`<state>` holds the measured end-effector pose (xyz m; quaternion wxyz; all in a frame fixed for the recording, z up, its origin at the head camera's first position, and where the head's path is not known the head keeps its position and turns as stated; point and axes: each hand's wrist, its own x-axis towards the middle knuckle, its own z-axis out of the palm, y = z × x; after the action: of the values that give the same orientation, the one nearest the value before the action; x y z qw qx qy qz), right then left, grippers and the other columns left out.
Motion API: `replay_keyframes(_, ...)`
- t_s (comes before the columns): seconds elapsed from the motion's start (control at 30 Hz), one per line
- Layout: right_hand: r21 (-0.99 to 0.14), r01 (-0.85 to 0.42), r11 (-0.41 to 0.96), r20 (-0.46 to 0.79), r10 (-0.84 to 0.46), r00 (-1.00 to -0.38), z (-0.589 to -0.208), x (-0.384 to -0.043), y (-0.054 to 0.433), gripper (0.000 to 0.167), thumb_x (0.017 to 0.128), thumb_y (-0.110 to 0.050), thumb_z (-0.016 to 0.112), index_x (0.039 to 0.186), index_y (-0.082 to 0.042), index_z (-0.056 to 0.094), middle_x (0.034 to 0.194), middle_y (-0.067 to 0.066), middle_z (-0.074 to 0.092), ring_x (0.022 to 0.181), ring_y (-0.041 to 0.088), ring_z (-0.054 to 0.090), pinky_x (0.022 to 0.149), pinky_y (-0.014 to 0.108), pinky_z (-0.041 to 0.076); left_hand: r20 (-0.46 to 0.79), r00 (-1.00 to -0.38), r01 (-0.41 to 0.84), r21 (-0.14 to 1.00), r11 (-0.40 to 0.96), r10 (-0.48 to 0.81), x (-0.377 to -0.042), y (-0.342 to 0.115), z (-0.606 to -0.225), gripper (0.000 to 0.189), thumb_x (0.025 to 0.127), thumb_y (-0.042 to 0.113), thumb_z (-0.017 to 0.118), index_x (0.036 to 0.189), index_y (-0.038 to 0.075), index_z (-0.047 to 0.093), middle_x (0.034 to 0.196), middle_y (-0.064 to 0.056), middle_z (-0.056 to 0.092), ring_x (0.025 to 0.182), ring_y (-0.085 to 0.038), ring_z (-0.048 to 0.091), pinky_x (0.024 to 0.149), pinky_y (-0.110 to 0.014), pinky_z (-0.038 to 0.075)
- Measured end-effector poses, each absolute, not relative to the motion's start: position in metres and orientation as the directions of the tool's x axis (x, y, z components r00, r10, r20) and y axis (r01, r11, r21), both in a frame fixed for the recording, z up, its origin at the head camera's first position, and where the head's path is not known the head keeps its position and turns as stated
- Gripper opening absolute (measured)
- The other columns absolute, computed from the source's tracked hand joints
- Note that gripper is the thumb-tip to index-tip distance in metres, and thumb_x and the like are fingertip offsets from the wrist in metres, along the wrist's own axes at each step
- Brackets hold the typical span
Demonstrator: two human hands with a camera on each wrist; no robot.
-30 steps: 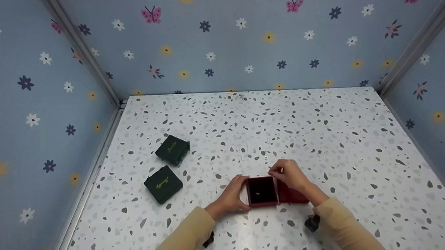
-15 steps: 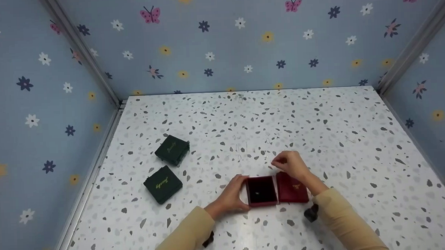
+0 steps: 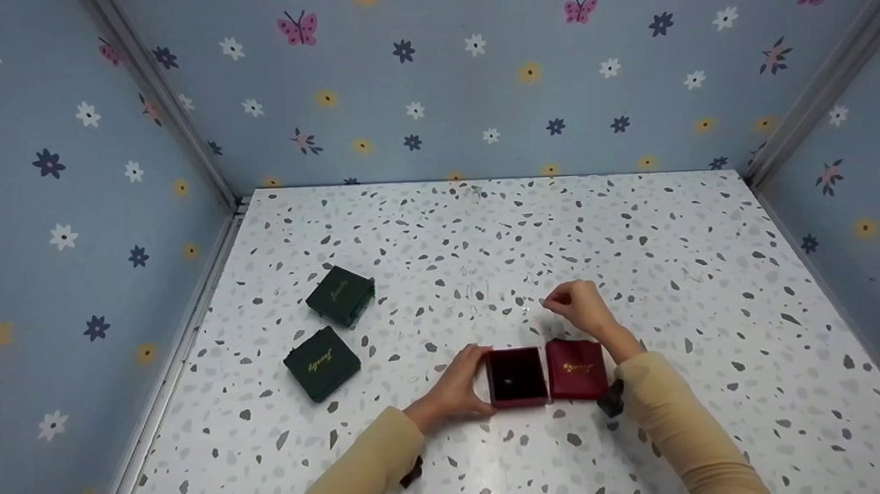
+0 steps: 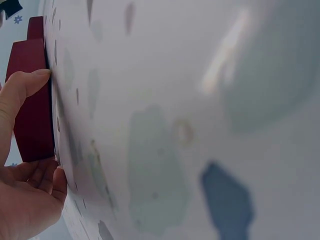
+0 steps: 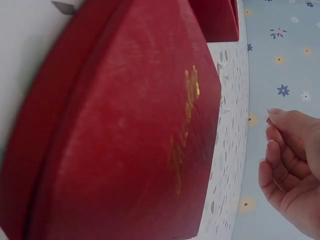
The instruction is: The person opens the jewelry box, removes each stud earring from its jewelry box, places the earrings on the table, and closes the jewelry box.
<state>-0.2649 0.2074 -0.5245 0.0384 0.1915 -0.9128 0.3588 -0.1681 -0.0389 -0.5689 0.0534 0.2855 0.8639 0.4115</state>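
My left hand holds the open base of a red jewelry box, thumb on the near side and fingers on the far side. A tiny shiny thing shows on the box's black lining. To its right lies a red lid with gold lettering. Beyond the lid, my right hand is raised, thumb and forefinger pinched together. A thin, wire-like sliver pokes out at those fingertips in the right wrist view; its kind is too small to tell. In the left wrist view the box wall sits between thumb and fingers.
Two dark green jewelry boxes, one farther back and one nearer, lie closed at the left. Several fine wire-like pieces are scattered on the speckled table beyond the red box. Patterned walls enclose the back and sides.
My right hand has moved away from the box and lid, up and slightly right, uncovering the lid's gold lettering. My left hand and the box base have stayed put.
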Motion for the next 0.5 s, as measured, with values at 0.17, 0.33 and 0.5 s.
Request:
replay_keyframes(0.17, -0.666, -0.329, 0.670, 0.160, -0.303, -0.939, -0.525, -0.273, 0.210, 0.008, 0.076, -0.006, 0.067, 0.071, 0.000, 0.069, 0.067, 0.008, 0.064, 0.057, 0.014, 0.057, 0.051, 0.025, 0.046, 0.158, -0.829, 0.459, 0.740, 0.492, 0.536, -0.169, -0.039, -0.569, 0.089, 0.048, 0.015, 0.083, 0.124, -0.002, 0.040, 0.113, -0.008, 0.045, 0.106, -0.020, 0.042, 0.097, -0.028, 0.032)
replay_keyframes(0.33, -0.683, -0.272, 0.678, 0.118, -0.266, -0.957, -0.526, -0.280, 0.211, 0.009, 0.076, -0.007, 0.067, 0.073, 0.001, 0.069, 0.068, 0.010, 0.064, 0.056, 0.014, 0.056, 0.050, 0.025, 0.046, 0.159, -0.827, 0.465, 0.732, 0.498, 0.539, -0.169, -0.039, -0.569, 0.090, 0.048, 0.016, 0.083, 0.124, -0.002, 0.039, 0.113, -0.007, 0.044, 0.106, -0.021, 0.042, 0.096, -0.028, 0.032)
replay_keyframes(0.5, -0.679, -0.248, 0.691, 0.100, -0.247, -0.964, -0.529, -0.286, 0.211, 0.010, 0.075, -0.006, 0.067, 0.073, 0.003, 0.068, 0.068, 0.011, 0.064, 0.058, 0.014, 0.056, 0.054, 0.027, 0.047, 0.151, -0.826, 0.468, 0.720, 0.512, 0.543, -0.168, -0.039, -0.568, 0.090, 0.049, 0.017, 0.085, 0.124, -0.003, 0.039, 0.112, -0.007, 0.044, 0.105, -0.020, 0.042, 0.095, -0.028, 0.033)
